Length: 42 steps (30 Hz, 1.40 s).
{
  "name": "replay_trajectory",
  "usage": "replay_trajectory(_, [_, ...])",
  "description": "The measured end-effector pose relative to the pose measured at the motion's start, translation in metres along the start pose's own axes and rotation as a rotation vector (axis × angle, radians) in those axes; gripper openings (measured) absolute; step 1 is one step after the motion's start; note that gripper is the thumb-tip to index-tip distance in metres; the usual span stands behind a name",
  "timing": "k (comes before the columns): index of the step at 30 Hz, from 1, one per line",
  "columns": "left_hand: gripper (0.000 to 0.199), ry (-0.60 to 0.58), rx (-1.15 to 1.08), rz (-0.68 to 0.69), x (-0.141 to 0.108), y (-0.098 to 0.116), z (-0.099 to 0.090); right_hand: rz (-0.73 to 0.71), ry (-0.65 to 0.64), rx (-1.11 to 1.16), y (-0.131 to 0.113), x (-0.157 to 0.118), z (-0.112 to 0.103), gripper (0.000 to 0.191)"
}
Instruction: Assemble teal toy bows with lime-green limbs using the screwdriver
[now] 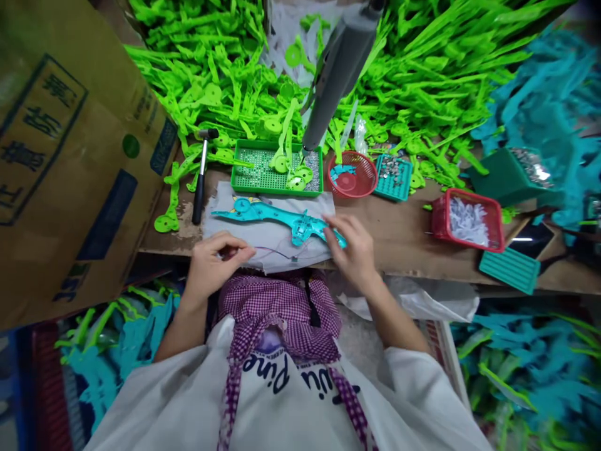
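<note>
A long turquoise plastic part (275, 213) lies across a white cloth (258, 235) in front of me. Its left end has a round disc, and a bracket-like shape stands near its right end. My right hand (354, 254) is closed on that right end, thumb below and fingers above. My left hand (213, 263) pinches a thin dark wire (270, 250) left of and below the part. The wire runs right to a small dark piece (294, 258) near the cloth's front edge. What lies inside the left fist is hidden.
An electric screwdriver (335, 75) hangs over a green tray (277, 190) of small metal pieces. A hammer (201, 175) lies left. Red baskets (353, 191) (441, 216) and a teal tray (394, 191) stand right. Green plastic parts (436, 81) pile behind; a cardboard box (70, 156) rises at left.
</note>
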<state>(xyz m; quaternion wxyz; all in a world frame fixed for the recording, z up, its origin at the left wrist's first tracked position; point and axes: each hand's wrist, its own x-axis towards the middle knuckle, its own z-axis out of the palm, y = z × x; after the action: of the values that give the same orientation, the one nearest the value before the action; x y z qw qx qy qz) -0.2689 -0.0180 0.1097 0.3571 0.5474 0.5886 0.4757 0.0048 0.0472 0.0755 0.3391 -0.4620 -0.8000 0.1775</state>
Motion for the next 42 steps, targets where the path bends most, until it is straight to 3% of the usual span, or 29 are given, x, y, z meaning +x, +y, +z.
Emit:
replay_trajectory(3, [0.041,-0.077,-0.574,-0.444,0.002,-0.002,0.032,-0.226,-0.045,0.204,-0.040,-0.029,0.018,0.030])
replay_trajectory(5, [0.042,-0.101,-0.808,-0.657,0.012,-0.001,0.048,-0.175,-0.030,0.284,-0.054,-0.044,0.037,0.033])
replay_trajectory(7, [0.041,-0.066,-0.909,-0.737,0.023,-0.001,0.057,-0.035,-0.043,0.347,-0.061,-0.055,0.052,0.039])
replay_trajectory(10, [0.041,0.023,-0.926,-0.719,0.036,-0.005,0.065,0.093,-0.155,0.420,-0.066,-0.060,0.065,0.049])
replay_trajectory(13, [0.040,0.034,-0.870,-0.676,0.034,-0.013,0.070,0.221,-0.167,0.505,-0.067,-0.058,0.072,0.039])
replay_trajectory(16, [0.037,-0.049,-0.790,-0.578,0.016,-0.023,0.071,0.430,-0.075,0.679,-0.062,-0.055,0.070,0.032])
replay_trajectory(19, [0.056,-0.256,-0.638,-0.500,-0.012,-0.032,0.072,0.626,0.014,0.812,-0.054,-0.055,0.065,0.034])
replay_trajectory(22, [0.064,-0.455,-0.498,-0.521,-0.033,-0.037,0.079,0.594,0.137,0.673,-0.048,-0.049,0.064,0.034])
replay_trajectory(25, [0.058,-0.461,-0.462,-0.548,-0.037,-0.035,0.084,0.497,0.150,0.509,-0.045,-0.039,0.060,0.031])
replay_trajectory(27, [0.051,-0.441,-0.427,-0.543,-0.033,-0.033,0.080,0.505,0.019,0.572,-0.040,-0.036,0.045,0.032])
replay_trajectory(29, [0.040,-0.398,-0.336,-0.490,-0.028,-0.033,0.068,0.568,-0.087,0.730,-0.029,-0.040,0.015,0.036])
replay_trajectory(30, [0.035,-0.364,-0.271,-0.448,-0.026,-0.034,0.061,0.613,-0.065,0.801,-0.022,-0.045,-0.004,0.034])
replay_trajectory(32, [0.026,-0.279,-0.118,-0.341,-0.021,-0.038,0.043,0.718,0.243,0.779,-0.004,-0.058,-0.046,0.026])
replay_trajectory(34, [0.021,-0.175,0.028,-0.220,-0.018,-0.043,0.027,0.709,0.581,0.579,0.020,-0.076,-0.088,0.027])
replay_trajectory(37, [0.015,-0.020,0.182,-0.056,-0.010,-0.051,0.008,0.689,0.865,0.169,0.064,-0.110,-0.134,0.015])
replay_trajectory(38, [0.014,0.033,0.212,-0.016,-0.007,-0.054,0.003,0.682,0.908,-0.025,0.080,-0.123,-0.144,0.013])
replay_trajectory(40, [0.011,0.147,0.237,0.036,-0.001,-0.059,-0.005,0.723,0.880,-0.378,0.109,-0.146,-0.158,0.019])
replay_trajectory(42, [0.010,0.246,0.231,0.081,0.004,-0.062,-0.010,0.816,0.719,-0.579,0.124,-0.159,-0.161,0.027])
